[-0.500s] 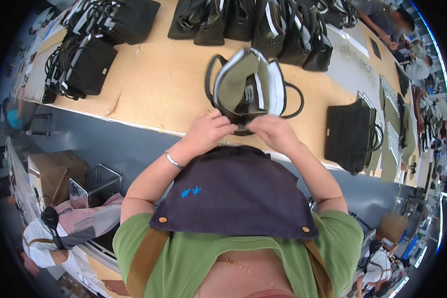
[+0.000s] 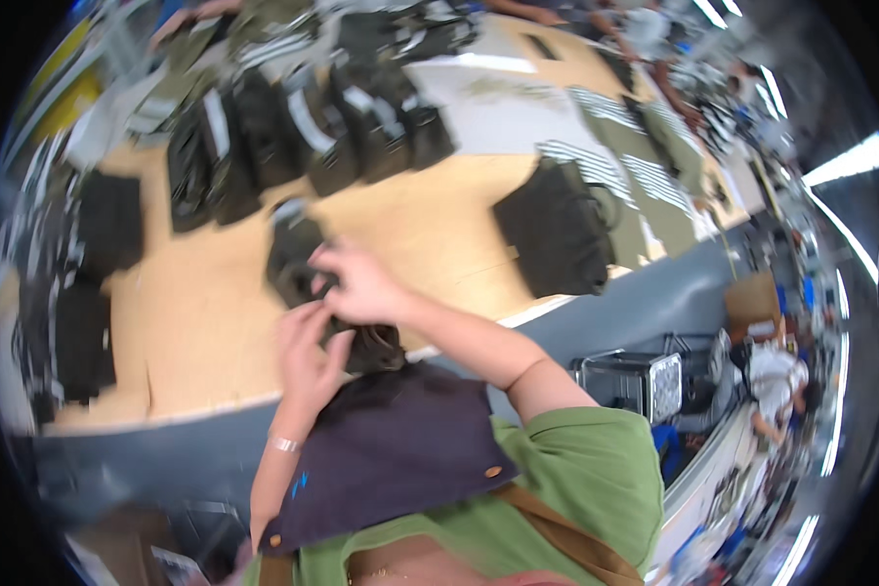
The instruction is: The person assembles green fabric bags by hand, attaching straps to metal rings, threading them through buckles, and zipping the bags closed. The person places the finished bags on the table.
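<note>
A dark handbag (image 2: 293, 234) stands at the near edge of the table, blurred, seen end-on with its top drawn narrow. My right hand (image 2: 359, 283) is closed over its top, with a dark piece of it, apparently a handle, between the fingers. Just below, my left hand (image 2: 306, 356) touches the bag's near side; its thumb stands apart from the fingers, and the fingertips come close to the right hand. The bag's lower near part reaches down to my dark apron (image 2: 391, 449). Its opening is hidden by my hands and the blur.
Several dark bags (image 2: 327, 146) stand in a row at the back of the tan table (image 2: 195, 322). More bags (image 2: 83, 332) stack at the left. Another dark bag (image 2: 557, 230) stands at the right, beside olive pieces (image 2: 645, 186) with white stripes. A stool (image 2: 645, 381) and a co-worker (image 2: 776, 381) are behind right.
The view has swung, shifting the table scene left. The handbag, wide open before, now looks narrow and turned end-on. My right hand has moved over its top; the left sits lower.
</note>
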{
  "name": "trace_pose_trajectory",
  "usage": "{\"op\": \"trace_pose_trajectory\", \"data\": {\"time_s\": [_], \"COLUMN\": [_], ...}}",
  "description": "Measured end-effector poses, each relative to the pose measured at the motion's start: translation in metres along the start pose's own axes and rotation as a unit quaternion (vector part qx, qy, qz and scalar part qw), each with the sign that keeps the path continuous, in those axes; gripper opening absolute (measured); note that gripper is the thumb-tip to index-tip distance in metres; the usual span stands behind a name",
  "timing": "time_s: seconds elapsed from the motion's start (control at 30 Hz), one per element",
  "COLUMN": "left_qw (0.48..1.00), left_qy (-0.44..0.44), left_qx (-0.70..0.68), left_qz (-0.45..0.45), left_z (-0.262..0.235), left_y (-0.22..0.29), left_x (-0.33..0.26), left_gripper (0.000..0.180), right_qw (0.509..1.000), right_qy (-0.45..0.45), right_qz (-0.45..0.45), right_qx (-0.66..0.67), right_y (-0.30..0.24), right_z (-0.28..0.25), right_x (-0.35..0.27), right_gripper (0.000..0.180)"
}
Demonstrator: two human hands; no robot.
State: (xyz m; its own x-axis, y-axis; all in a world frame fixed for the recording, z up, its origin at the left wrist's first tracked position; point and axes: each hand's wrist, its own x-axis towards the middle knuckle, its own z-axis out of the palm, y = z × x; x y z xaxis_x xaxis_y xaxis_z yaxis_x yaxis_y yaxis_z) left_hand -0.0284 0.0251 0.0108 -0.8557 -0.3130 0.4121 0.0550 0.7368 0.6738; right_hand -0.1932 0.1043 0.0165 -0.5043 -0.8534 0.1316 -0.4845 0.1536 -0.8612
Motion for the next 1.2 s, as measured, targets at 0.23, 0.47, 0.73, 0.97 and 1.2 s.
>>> {"op": "trace_pose_trajectory", "data": {"time_s": [0.23,0.47,0.73,0.97,1.2], "left_qw": [0.995,0.853,0.870,0.954,0.999], "left_qy": [-0.024,0.167,0.104,0.234,-0.033], "left_qx": [0.042,-0.340,-0.340,-0.032,0.027], "left_qz": [-0.082,-0.360,-0.341,-0.186,0.025], "left_z": [-0.042,-0.057,-0.013,-0.022,0.008], "left_y": [-0.006,-0.066,-0.095,-0.031,0.006], "left_x": [0.050,0.017,-0.001,0.011,-0.009], "left_gripper": [0.040,0.018,0.023,0.025,0.014], "right_qw": [0.959,0.961,0.938,0.899,0.859], "right_qy": [0.023,0.044,0.044,-0.235,-0.263], "right_qz": [-0.269,-0.196,-0.102,-0.036,-0.036], "right_qx": [-0.091,-0.192,-0.328,-0.369,-0.437], "right_y": [-0.028,0.040,-0.002,-0.036,-0.015], "right_z": [-0.034,-0.104,-0.102,-0.016,-0.009], "right_x": [-0.007,-0.037,-0.029,-0.024,-0.015], "right_gripper": [0.019,0.021,0.018,0.042,0.054]}}
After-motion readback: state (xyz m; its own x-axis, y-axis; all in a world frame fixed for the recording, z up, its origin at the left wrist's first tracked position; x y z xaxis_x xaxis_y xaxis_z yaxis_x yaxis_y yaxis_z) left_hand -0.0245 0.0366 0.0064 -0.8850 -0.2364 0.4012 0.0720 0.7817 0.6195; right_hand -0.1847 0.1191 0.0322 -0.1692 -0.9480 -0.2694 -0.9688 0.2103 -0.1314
